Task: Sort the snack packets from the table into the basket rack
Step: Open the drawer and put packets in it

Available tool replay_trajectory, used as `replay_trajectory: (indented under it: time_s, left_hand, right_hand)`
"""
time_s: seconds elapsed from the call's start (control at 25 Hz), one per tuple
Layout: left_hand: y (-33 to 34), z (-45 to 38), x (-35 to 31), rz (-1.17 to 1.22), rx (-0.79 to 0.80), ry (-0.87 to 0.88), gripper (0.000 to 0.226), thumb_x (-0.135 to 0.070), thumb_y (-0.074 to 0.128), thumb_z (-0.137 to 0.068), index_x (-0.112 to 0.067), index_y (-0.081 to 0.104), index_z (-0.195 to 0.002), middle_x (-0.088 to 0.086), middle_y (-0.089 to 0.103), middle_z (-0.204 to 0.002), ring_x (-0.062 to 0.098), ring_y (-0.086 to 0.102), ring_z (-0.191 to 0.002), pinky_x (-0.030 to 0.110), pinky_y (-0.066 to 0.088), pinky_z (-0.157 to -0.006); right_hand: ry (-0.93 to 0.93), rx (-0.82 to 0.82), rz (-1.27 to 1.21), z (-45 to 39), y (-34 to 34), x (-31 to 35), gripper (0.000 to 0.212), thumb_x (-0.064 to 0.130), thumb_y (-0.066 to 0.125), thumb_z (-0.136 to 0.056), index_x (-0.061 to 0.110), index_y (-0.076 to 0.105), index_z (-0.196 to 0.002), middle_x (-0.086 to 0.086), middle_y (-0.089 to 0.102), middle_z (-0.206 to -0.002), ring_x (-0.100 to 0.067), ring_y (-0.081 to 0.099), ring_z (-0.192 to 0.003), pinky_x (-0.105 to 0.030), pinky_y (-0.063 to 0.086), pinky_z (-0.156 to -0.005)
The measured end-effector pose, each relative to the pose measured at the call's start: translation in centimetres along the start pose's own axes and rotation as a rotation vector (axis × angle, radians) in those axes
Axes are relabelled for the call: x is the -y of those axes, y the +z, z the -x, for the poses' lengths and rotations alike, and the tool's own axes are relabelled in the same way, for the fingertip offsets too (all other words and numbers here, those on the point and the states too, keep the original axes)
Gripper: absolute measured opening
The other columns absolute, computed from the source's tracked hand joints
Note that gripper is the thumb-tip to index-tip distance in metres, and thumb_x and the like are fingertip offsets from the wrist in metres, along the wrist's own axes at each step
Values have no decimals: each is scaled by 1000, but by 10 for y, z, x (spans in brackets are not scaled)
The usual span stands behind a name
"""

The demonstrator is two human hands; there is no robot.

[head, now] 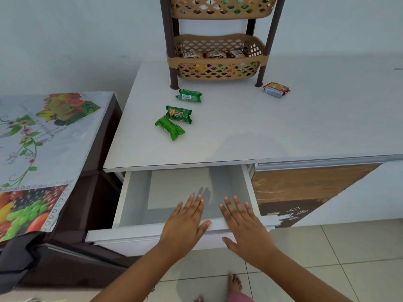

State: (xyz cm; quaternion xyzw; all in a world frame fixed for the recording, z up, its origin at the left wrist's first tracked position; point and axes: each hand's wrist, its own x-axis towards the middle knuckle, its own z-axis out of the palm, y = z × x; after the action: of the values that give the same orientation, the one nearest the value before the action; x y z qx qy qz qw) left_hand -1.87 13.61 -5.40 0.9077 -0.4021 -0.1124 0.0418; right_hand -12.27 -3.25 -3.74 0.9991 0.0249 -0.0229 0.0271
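Observation:
Three green snack packets lie on the white table point(239, 131): one near the rack's left leg point(188, 95), one in the middle point(179, 114), one nearest me point(170, 127). A red and orange packet point(276, 89) lies by the rack's right leg. The tan basket rack point(218, 59) with brown posts stands at the back of the table; its baskets hold several packets. My left hand point(185, 225) and my right hand point(244, 227) hover flat, fingers spread, over the front edge of a pulled-out drawer point(135, 199). Neither hand holds anything.
The drawer under the tabletop stands pulled out, and what shows of its inside is bare. A low brown cabinet with a fruit-print cloth point(43, 144) stands to the left. A second drawer front point(305, 188) is closed on the right. Tiled floor and my feet are below.

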Motion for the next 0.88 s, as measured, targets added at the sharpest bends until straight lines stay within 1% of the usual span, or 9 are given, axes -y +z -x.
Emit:
replay_trajectory:
  time_s: [0.12,0.24,0.4,0.6,0.68,0.72,0.8,0.84,0.88]
  left_hand:
    - [7,20,-9,54,0,-4,81,-63,-11,-80,-20,1,-147,-5,-2,-157,8,-17,-138,27,-3,-113]
    - [14,33,-14,71,-7,-26,66,-57,6,-91,-22,4,-147,-7,4,-157,9,-5,-143,27,11,-114]
    - [16,37,-18,76,-15,-38,63,-57,9,-92,-26,6,-147,-10,6,-156,8,-5,-143,28,19,-113]
    - [16,37,-20,60,-13,-49,62,-58,10,-92,-28,9,-147,-11,8,-156,11,-6,-144,31,13,-115]
    - [15,39,-20,94,-17,-53,61,-57,12,-92,-30,8,-147,-12,6,-157,10,-9,-143,30,6,-115]
    - [14,40,-20,122,-11,-46,61,-57,13,-92,-33,0,-146,-13,3,-157,9,-12,-142,30,2,-115]
    - [5,35,-16,185,-9,-14,62,-55,17,-92,-45,-26,-135,-17,-11,-155,8,-18,-141,34,-3,-115]
    - [-2,29,-12,200,-21,1,65,-55,20,-92,-50,-34,-127,-19,-18,-152,9,-20,-140,37,-4,-115]
    - [-9,20,-8,198,-44,11,69,-55,23,-91,-52,-38,-122,-21,-25,-148,9,-20,-140,38,-4,-115]
  right_hand:
    - [37,-56,-24,19,3,9,56,45,26,-93,14,46,-135,-8,47,-142,-26,21,-142,-39,0,-110]
    - [64,-96,-39,33,8,16,52,32,20,-94,14,47,-134,-7,45,-142,-21,-16,-143,-39,2,-110]
    - [111,-77,-79,38,6,19,69,40,-2,-95,16,51,-132,-5,50,-139,-19,-23,-142,-38,1,-110]
    - [115,8,-83,38,1,19,78,59,2,-88,19,53,-131,-2,33,-151,-21,-11,-144,-37,2,-109]
    - [109,37,-134,37,-4,20,78,66,11,-86,18,50,-133,-2,39,-147,-17,-17,-143,-34,2,-109]
    - [102,17,-182,36,-5,19,82,71,18,-83,16,39,-140,-4,33,-150,-13,-23,-141,-32,-3,-110]
    - [108,-70,-343,28,-5,13,95,77,27,-77,20,-1,-147,-2,-2,-158,-5,-35,-135,-25,-22,-110]
    - [123,-102,-423,23,-6,5,96,77,30,-76,24,-10,-145,2,-13,-156,-3,-35,-135,-22,-28,-109]
    - [140,-169,-483,16,-7,-6,93,76,33,-77,27,-7,-145,5,-14,-156,-4,-30,-138,-21,-27,-109]
